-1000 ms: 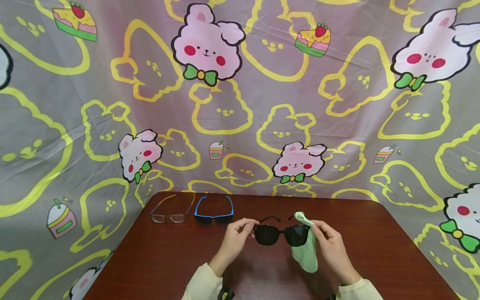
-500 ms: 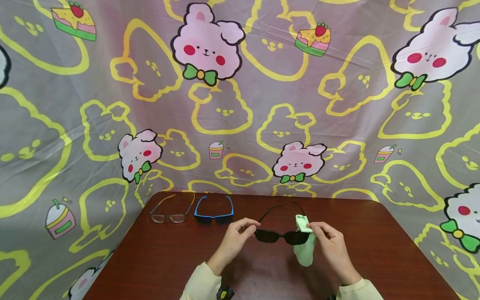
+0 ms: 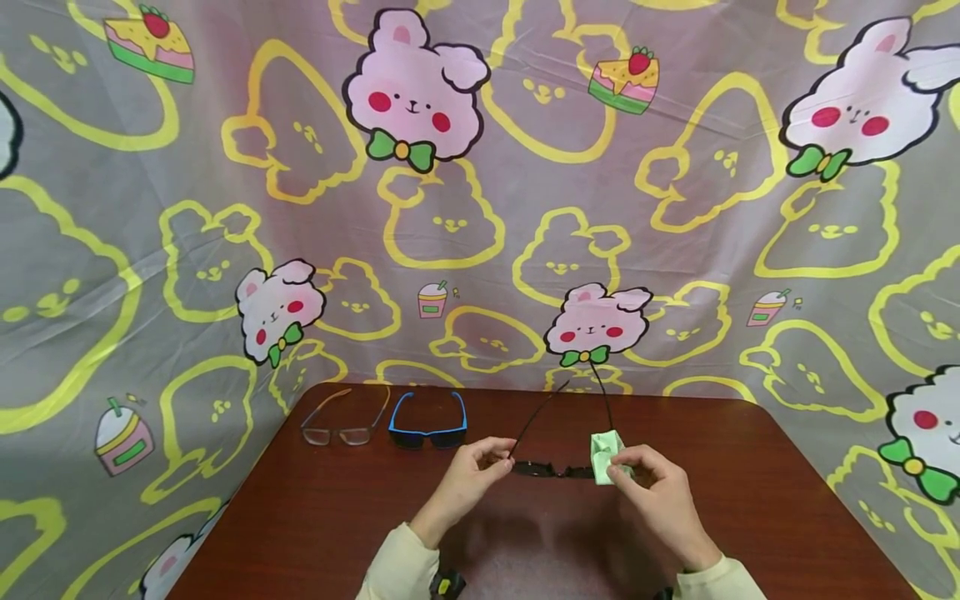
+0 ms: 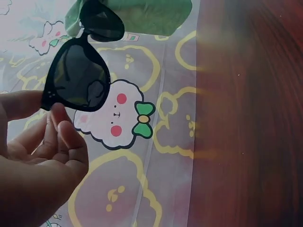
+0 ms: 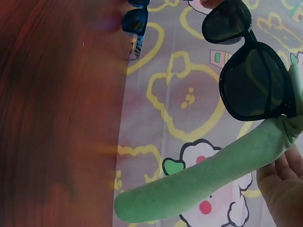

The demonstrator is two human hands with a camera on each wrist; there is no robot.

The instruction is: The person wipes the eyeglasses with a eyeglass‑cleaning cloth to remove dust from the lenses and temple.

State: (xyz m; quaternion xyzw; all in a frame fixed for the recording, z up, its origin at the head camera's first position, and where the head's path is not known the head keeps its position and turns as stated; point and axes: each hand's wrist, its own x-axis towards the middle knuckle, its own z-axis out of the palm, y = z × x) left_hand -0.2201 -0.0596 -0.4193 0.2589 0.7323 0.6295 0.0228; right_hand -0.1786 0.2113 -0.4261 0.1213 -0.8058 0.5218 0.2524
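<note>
Black sunglasses [image 3: 534, 468] are held up above the table between both hands, tilted so the front shows nearly edge-on in the head view and the temples point up and away. My left hand [image 3: 468, 482] pinches the left corner of the frame, beside the dark lens [image 4: 78, 75]. At the opposite corner, my right hand [image 3: 662, 493] grips a pale green cloth [image 3: 604, 458] against the frame. In the right wrist view a long end of that green cloth [image 5: 199, 184] trails from the fingers, and part of the right hand [image 5: 284, 184] shows below it.
Clear-lens glasses [image 3: 337, 436] and blue-framed sunglasses [image 3: 427, 438] lie with temples unfolded at the back left of the brown table [image 3: 322, 517]. A patterned curtain [image 3: 480, 208] stands behind and at both sides.
The sunglasses have tipped from lenses facing the head camera to nearly edge-on, their temples swinging upward. The cloth's upper part has turned up with them; its hanging end has gone from the head view.
</note>
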